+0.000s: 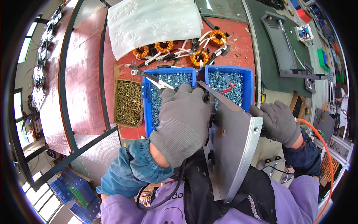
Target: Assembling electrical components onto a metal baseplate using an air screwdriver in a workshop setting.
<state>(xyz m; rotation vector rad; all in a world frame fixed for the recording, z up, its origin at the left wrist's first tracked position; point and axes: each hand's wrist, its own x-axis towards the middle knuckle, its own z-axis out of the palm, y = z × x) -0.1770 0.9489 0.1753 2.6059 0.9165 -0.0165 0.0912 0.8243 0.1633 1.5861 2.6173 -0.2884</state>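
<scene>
Left hand (184, 121): gloved in grey, closed over the near face of the plate (233, 143), fingers curled at its upper part; what it pinches there is hidden, so I cannot tell whether a screw is in it.
Right hand (278, 121): gloved too, closed behind the plate's far edge on something dark, mostly hidden; an orange cable (328, 156) runs from near it, so it may be a driver, but that is a guess.
Plate: a grey metal sheet, tilted on edge against the person's lap, upper corner over the bins, a hole near its right corner.
Doing it well: I would keep the plate braced on the lap, the left hand steady by the hole, and the tool square to the sheet so that nothing slips or strips.
Bins: two blue ones, left bin (169, 97) and right bin (231, 87), side by side, full of silvery screws, just beyond the hands.
Box (128, 102): brass-coloured screws, left of the bins.
Coils (179, 50): copper-wound rings with leads, beyond the bins, under a white foam sheet (154, 24).
</scene>
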